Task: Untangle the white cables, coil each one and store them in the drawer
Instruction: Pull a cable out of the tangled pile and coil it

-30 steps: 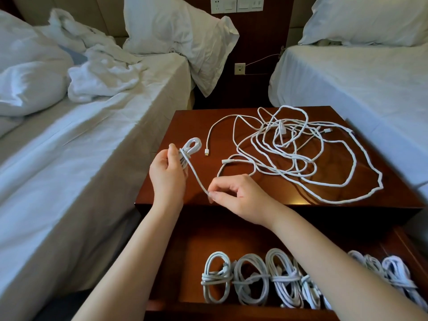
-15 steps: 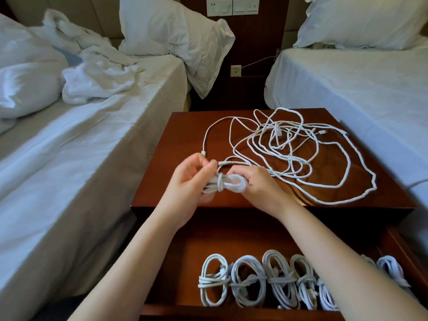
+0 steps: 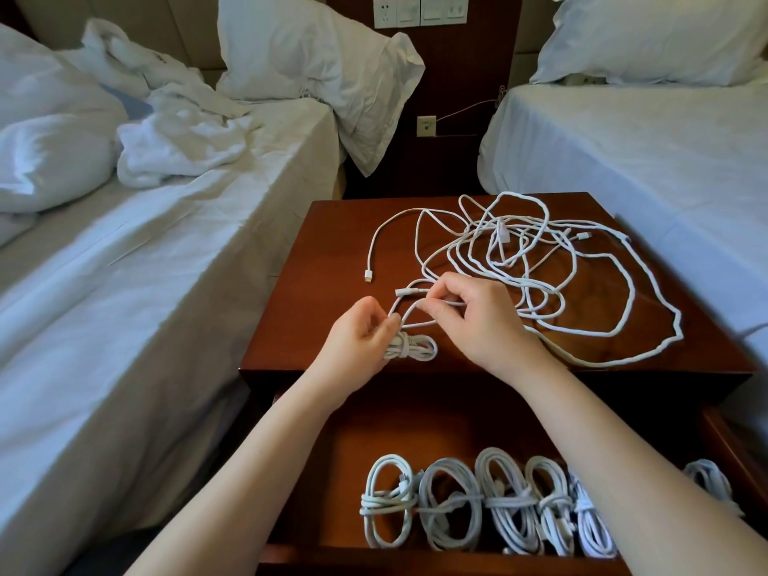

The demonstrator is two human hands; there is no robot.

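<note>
At the nightstand's (image 3: 332, 243) front edge, the left hand (image 3: 357, 342) pinches a light, limp white cable coil (image 3: 415, 350) by its wrapped waist while the right hand (image 3: 478, 322) pinches its loose tail (image 3: 415, 324), likely best held close to the coil.

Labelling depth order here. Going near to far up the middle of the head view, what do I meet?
Coiled cables in the drawer → small coil in the left hand → loose tangle on the nightstand → wall socket → switch panel.
</note>
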